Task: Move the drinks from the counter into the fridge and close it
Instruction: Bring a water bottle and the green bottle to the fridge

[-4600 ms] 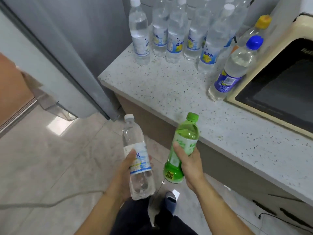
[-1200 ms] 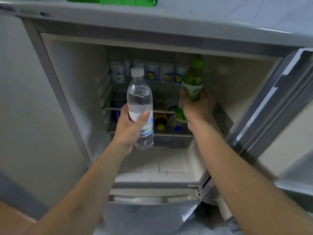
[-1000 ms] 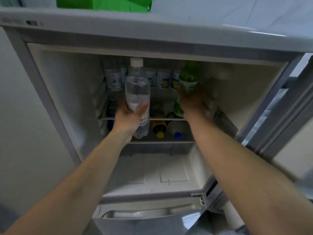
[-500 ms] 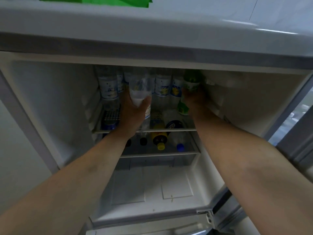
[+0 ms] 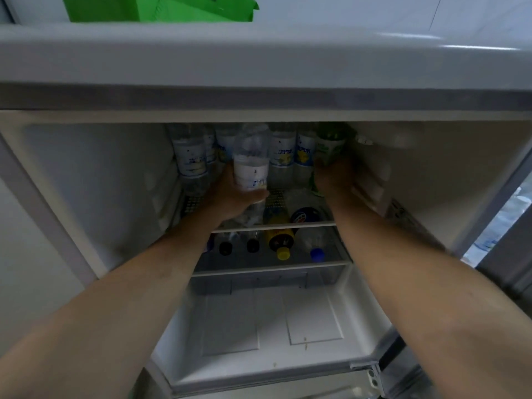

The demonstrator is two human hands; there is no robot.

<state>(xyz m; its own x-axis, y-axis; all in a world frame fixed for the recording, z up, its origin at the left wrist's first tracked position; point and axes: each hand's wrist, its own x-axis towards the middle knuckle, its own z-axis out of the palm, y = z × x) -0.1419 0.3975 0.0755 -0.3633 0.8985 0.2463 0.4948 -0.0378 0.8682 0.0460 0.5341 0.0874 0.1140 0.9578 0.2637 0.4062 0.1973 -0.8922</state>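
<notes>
My left hand [image 5: 230,197] grips a clear plastic water bottle [image 5: 251,165]; my right hand [image 5: 334,177] grips a green plastic bottle [image 5: 331,148]. Both stand upright over the fridge's [image 5: 86,174] top shelf [image 5: 276,224].

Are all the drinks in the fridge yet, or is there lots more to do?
Not finished. Done: several bottles already stand on the top shelf, with more lying below. In hand: the left hand holds a clear bottle and the right hand a green bottle, both over that shelf. Left: letting go and closing the fridge. The counter is out of view.
</notes>
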